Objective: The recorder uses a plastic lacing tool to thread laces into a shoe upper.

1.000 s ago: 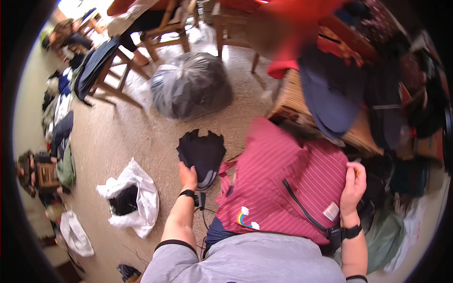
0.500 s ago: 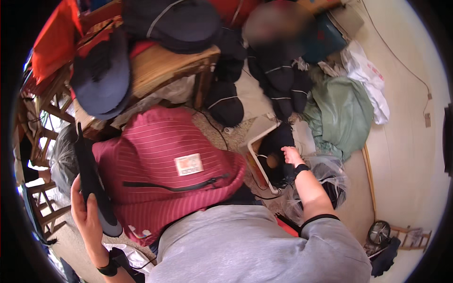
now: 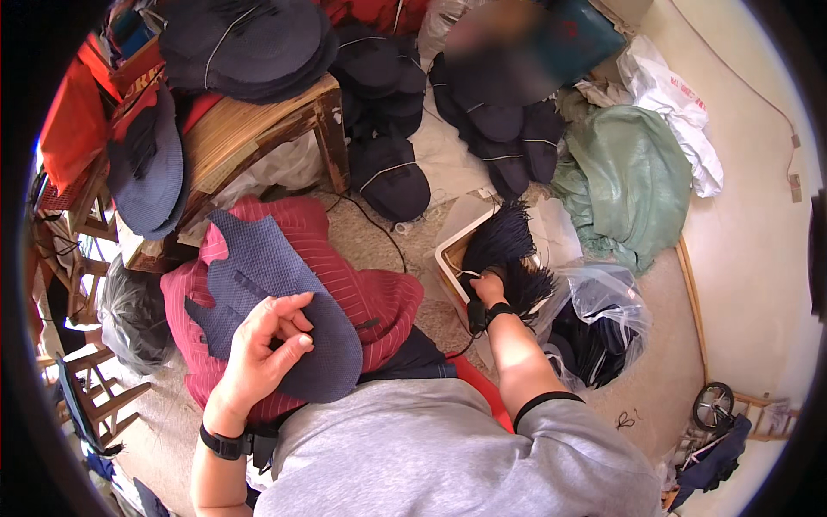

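Observation:
A dark blue woven slipper-shaped piece (image 3: 323,353), rounded at one end and cut into notched flaps at the other, lies over the maroon striped cloth on my lap. On top of it rests my left hand (image 3: 263,345), its fingers loosely curled, with a gap between thumb and forefinger and nothing visible in it. My right hand (image 3: 489,289) reaches into a white-rimmed box (image 3: 446,250), beside a bundle of dark strands (image 3: 504,237). Its fingers look closed; what they hold, if anything, is hidden.
Tied stacks of dark soles (image 3: 392,177) lie on the floor ahead, and more sit on a wooden bench (image 3: 245,129). A clear plastic bag (image 3: 607,319) of dark pieces stands by my right arm. Farther right is a green sack (image 3: 629,172). A cable (image 3: 383,226) crosses the floor.
The slipper-shaped piece has gone from edge-on at my left to lying across my lap, my left hand moving right with it. My right hand has moved left and down into the box.

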A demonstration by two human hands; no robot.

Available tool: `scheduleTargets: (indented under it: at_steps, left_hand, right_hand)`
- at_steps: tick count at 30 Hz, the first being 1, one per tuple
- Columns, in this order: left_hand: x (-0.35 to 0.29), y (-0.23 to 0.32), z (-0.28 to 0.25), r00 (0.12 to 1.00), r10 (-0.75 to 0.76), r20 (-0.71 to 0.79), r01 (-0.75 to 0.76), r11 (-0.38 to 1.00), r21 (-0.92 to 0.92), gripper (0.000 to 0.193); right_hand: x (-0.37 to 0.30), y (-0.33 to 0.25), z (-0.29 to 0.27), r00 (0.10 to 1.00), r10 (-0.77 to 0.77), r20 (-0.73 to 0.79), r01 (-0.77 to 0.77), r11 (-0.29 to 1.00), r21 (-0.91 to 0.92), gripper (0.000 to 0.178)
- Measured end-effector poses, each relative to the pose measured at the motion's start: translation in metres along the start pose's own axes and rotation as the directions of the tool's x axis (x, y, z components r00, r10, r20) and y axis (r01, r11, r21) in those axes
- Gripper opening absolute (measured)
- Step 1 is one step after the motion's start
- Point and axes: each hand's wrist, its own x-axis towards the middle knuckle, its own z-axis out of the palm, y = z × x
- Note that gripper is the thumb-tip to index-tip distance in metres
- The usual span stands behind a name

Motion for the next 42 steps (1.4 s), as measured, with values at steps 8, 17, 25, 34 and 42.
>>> scheduleTargets:
  at_steps: [8,17,25,34,42]
  left_hand:
    - [-0.006,-0.002,0.003,0.991,0.13,-0.043,-0.122,0.981,0.149,0.039]
    - [-0.007,-0.01,-0.006,0.977,0.204,0.06,-0.209,0.973,0.095,0.042]
    - [-0.008,-0.01,-0.009,0.975,0.218,0.046,-0.221,0.973,0.072,0.042]
    - [-0.019,-0.002,-0.019,0.92,-0.012,0.391,0.199,0.873,-0.444,0.052]
    - [-0.016,0.012,-0.003,0.953,0.12,0.278,0.162,0.577,-0.801,0.065]
  right_hand:
    - [-0.015,-0.029,-0.026,0.963,0.023,0.268,0.022,0.986,-0.164,0.042]
    - [-0.027,-0.047,-0.053,0.921,-0.157,0.358,0.319,0.832,-0.454,0.035]
    - [-0.05,-0.079,-0.058,0.955,-0.23,0.187,0.293,0.835,-0.466,0.025]
    - [-0.125,-0.223,-0.107,0.761,-0.629,0.156,0.476,0.706,0.524,0.011]
    - [-0.29,-0.337,-0.188,-0.316,-0.826,0.466,0.733,0.099,0.673,0.01]
